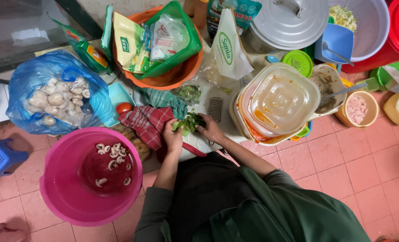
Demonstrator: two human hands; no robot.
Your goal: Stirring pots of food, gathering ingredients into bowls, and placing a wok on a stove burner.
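Note:
My left hand (171, 136) and my right hand (210, 128) both grip a bunch of green leafy vegetables (188, 123) over a white cutting board (199, 141) on the floor. A red plaid cloth (146, 124) lies just left of my left hand. Past the greens lies a small metal grater (215, 109). A pink basin (67, 188) with several mushroom slices (113, 160) in water stands at my left.
A blue bag of whole mushrooms (56, 96) and a tomato (124, 108) sit to the left. An orange basin (168, 79) holds packets. Stacked plastic containers (278, 103), a lidded pot (289, 22), a white colander (365, 27) and small tubs crowd the right. A blue stool (0, 157) stands far left.

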